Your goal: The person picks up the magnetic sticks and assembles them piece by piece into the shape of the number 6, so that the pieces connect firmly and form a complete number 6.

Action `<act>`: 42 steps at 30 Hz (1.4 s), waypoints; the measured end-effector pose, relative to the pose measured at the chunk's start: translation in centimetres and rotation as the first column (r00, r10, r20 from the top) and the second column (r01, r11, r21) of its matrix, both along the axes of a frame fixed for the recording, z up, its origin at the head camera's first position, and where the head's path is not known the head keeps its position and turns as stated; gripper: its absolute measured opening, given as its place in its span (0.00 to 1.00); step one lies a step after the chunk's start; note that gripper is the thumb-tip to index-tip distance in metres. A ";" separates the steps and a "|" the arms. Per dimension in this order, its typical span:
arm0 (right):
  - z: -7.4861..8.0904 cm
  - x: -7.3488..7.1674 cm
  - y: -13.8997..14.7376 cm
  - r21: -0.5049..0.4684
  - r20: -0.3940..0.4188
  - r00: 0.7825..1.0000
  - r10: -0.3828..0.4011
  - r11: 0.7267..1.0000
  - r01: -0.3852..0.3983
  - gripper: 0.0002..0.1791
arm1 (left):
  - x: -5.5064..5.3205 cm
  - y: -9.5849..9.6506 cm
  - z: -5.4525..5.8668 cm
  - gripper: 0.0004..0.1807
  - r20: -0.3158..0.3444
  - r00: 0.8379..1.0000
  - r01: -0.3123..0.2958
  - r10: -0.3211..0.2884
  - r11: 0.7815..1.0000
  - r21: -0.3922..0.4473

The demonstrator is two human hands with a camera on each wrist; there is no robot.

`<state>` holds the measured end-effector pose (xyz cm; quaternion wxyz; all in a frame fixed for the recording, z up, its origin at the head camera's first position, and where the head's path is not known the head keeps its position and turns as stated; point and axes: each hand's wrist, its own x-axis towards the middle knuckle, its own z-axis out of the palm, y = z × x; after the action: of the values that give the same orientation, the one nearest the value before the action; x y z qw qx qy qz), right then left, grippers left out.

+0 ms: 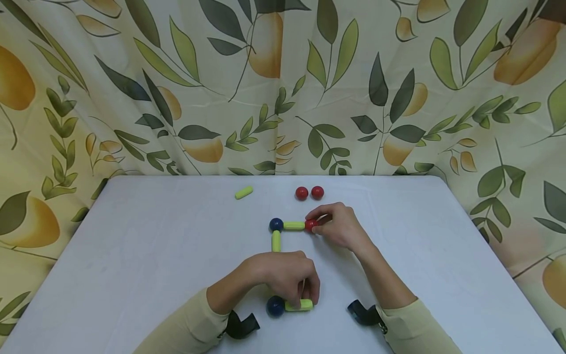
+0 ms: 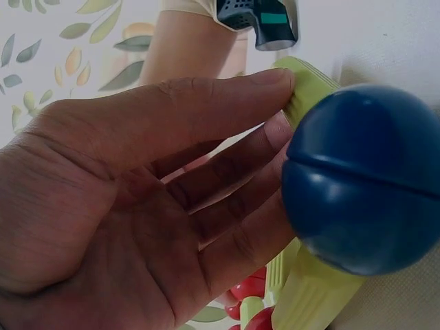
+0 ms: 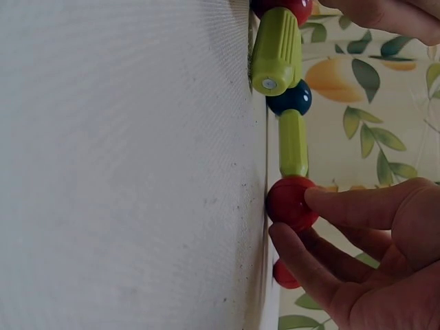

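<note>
My right hand point(image 1: 339, 227) pinches a red ball point(image 3: 290, 203) between thumb and fingertips. That ball touches one end of a ribbed green rod point(image 1: 294, 225), whose other end meets a dark blue ball point(image 1: 276, 224). From this blue ball a second green rod point(image 1: 276, 241) runs toward me and passes under my left hand point(image 1: 287, 273). The left thumb and fingers pinch another green rod point(image 1: 304, 305), joined to a nearer blue ball point(image 2: 364, 180). In the right wrist view, another red ball point(image 3: 292, 9) carries a rod with a metal tip; the left hand hides it in the head view.
Two loose red balls point(image 1: 301, 193) lie beyond the right hand on the white table point(image 1: 177, 216). A loose green rod point(image 1: 244, 192) lies to their left. Behind the table hangs a leaf-and-fruit patterned cloth point(image 1: 247, 88). Black devices point(image 1: 242, 326) are worn at both wrists.
</note>
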<state>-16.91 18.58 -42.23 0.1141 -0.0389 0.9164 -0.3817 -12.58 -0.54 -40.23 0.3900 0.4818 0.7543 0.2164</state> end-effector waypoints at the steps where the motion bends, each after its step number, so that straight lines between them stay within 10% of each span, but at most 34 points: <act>1: 0.0 0.0 0.0 0.000 0.000 1.000 0.000 1.000 0.000 0.13 | 0.0 0.0 0.0 0.11 -0.001 1.000 0.003 -0.003 1.000 0.001; 42: 0.1 0.0 -0.1 0.000 0.005 1.000 -0.006 1.000 0.006 0.13 | 0.7 0.3 -0.2 0.12 -0.060 0.998 0.013 -0.017 0.998 -0.064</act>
<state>-16.88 18.53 -42.17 0.1153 -0.0352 0.9163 -0.3819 -11.87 -0.28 -40.43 0.3838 0.4812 0.7686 0.1745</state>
